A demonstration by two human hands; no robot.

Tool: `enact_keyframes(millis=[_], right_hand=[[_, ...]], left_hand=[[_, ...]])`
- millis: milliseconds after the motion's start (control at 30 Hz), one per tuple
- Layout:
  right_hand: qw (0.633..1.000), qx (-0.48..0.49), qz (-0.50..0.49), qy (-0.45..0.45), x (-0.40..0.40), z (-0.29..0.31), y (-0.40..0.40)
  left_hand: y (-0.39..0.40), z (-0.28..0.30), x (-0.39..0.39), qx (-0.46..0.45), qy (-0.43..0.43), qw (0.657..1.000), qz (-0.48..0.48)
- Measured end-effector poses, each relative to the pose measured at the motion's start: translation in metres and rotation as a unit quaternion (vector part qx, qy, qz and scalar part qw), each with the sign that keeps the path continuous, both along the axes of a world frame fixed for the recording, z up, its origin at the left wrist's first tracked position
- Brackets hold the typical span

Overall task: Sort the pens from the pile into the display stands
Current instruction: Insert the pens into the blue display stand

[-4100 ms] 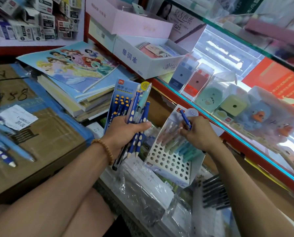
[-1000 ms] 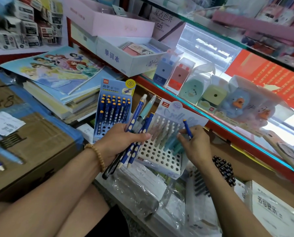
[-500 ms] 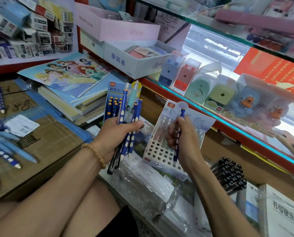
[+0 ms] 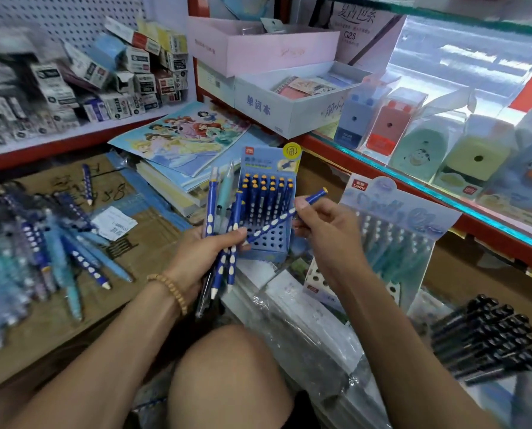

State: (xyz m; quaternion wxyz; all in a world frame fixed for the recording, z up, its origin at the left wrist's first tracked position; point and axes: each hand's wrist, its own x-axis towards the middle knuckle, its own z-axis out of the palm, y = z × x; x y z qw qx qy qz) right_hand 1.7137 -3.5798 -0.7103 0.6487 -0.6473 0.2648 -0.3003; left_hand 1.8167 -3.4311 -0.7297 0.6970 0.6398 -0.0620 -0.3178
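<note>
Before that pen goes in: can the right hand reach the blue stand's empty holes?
Probably yes: the right hand with its pen is right before the blue stand, with nothing between.

cardboard sheet [image 4: 73,305] | on it: loose pen pile [image 4: 26,252], paper slip [image 4: 113,222] | books stack [image 4: 178,168] beside

A dark blue pen [image 4: 285,215] patterned with white oval dimples and tipped in orange was pinched by the right hand [image 4: 323,233]. Matching blue, white-dotted pens, with one pale teal pen among them, were gripped as a bundle [image 4: 223,230] by the left hand [image 4: 196,258]. At twelve o'clock from that bundle, a blue display stand [image 4: 269,212] was filled with navy, orange-capped pens. At three o'clock, a pale lilac-blue stand [image 4: 394,218] was seen. At nine o'clock, a pile [image 4: 32,252] of navy and light blue pens was spread on brown cardboard [image 4: 110,292].
</note>
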Motion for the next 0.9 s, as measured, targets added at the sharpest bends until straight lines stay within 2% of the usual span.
enact_keyframes(millis=[200,267,400,667,900], right_hand=[[1.0,-0.011,-0.004,-0.024,0.014,0.002,-0.005],[0.996,-0.074,-0.047,-0.009,0.024,0.002,-0.019],[0.97,-0.204,-0.103,0.077,0.052,-0.015,-0.043],[0.927,-0.307,-0.084,0.197,0.078,-0.046,-0.056],[0.909,-0.347,-0.026,0.231,0.081,-0.053,-0.054]], left_hand=[[-0.001,-0.01,0.001,0.013,0.003,1.0,0.007],[-0.002,-0.011,0.002,0.011,0.004,1.0,0.019],[0.001,-0.013,0.006,-0.002,0.008,1.0,0.017],[0.02,-0.012,0.024,-0.027,0.025,0.999,0.035],[0.036,-0.008,0.033,-0.034,0.01,0.998,0.048]])
